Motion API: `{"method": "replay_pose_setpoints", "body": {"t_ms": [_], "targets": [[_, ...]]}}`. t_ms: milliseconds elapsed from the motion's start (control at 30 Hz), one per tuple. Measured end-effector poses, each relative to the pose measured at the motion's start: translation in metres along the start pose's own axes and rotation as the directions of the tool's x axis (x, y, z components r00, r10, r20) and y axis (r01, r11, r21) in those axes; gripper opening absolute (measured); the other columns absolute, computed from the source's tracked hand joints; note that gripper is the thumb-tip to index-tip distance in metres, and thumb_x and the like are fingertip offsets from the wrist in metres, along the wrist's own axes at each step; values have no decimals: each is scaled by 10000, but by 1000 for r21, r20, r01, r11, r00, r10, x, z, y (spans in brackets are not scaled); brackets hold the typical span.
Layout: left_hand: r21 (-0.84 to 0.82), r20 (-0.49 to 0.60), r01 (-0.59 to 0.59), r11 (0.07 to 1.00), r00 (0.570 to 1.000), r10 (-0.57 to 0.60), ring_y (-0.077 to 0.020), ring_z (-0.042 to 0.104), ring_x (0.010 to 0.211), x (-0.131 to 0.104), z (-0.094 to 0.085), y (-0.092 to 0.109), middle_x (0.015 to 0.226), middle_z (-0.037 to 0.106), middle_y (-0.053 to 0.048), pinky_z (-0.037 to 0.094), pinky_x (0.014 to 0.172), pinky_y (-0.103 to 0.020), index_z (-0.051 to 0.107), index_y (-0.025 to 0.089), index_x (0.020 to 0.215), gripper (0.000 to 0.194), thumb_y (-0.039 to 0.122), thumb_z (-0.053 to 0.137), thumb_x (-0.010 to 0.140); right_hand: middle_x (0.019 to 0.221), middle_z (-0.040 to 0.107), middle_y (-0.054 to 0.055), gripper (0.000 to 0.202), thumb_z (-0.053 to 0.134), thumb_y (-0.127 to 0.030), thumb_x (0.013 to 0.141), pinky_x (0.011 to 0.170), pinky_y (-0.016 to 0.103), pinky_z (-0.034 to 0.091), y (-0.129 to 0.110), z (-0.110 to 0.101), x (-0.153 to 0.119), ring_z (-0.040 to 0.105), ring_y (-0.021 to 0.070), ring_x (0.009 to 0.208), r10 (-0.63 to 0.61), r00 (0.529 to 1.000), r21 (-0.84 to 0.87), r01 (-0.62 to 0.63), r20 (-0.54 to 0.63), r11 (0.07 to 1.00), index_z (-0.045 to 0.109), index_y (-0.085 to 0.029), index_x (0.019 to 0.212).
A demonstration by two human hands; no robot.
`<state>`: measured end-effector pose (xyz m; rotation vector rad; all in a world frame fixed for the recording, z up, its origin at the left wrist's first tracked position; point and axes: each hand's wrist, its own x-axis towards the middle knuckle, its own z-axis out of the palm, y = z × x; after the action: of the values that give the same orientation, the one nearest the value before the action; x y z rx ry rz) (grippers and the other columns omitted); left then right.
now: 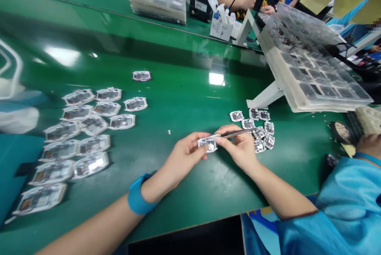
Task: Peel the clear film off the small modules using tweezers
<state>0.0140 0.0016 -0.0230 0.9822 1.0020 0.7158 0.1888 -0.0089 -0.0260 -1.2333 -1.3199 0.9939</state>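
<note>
Both hands [210, 150] on one small white-framed part [207, 144].

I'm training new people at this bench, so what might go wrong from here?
The white-framed part is pinched in the fingertips of the left hand, so it might slip out.
The thin dark tool in the right hand is close to that part and could scratch it.
The small parts sit right beside the right hand, which might knock them.
</note>
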Motion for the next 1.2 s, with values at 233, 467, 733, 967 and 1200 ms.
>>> {"method": "replay_pose_setpoints", "body": {"t_ms": [233, 467, 733, 967, 1200], "targets": [[81, 28, -47, 996, 999, 45, -123, 546, 577, 2, 2, -3, 625, 600, 46, 405, 575, -263, 629, 145, 1026, 308, 258, 645, 741, 843, 737, 30, 91, 767, -299, 809, 770, 344, 547, 0, -1, -1, 693, 182, 801, -53, 998, -62, 55, 29, 997, 717, -228, 833], [69, 32, -52, 996, 998, 50, -127, 551, 598, 2, 0, -2, 654, 618, 29, 427, 595, -265, 642, 138, 1082, 355, 270, 681, 755, 809, 777, 16, 30, 777, -268, 812, 816, 388, 542, -3, 1, 1, 691, 197, 822, -234, 962, -107, 250, 141, 962, 747, -265, 813], [-64, -40, 32, 997, 999, -34, -113, 523, 580, 1, -2, 0, 721, 644, -17, 371, 534, -244, 678, 126, 1074, 319, 341, 627, 844, 840, 731, 9, 145, 787, -359, 788, 753, 328, 548, -5, -7, 4, 682, 163, 783, -5, 1000, 69, 3, 29, 998, 717, -238, 829], [-102, -43, 45, 994, 998, -50, -125, 536, 611, -1, -2, 5, 762, 662, -38, 377, 548, -252, 700, 134, 1041, 290, 334, 654, 837, 784, 712, 2, 276, 815, -451, 730, 722, 315, 528, -3, -6, 6, 656, 155, 733, 141, 984, 71, -149, 106, 986, 692, -219, 815], [-53, -42, 62, 997, 997, -64, -112, 534, 617, -1, 0, 5, 770, 643, -11, 380, 559, -244, 680, 162, 1034, 336, 387, 733, 791, 716, 702, -15, 302, 803, -489, 728, 671, 299, 525, -5, -7, 10, 648, 145, 676, 187, 972, 148, -208, 140, 967, 672, -222, 779]]}}
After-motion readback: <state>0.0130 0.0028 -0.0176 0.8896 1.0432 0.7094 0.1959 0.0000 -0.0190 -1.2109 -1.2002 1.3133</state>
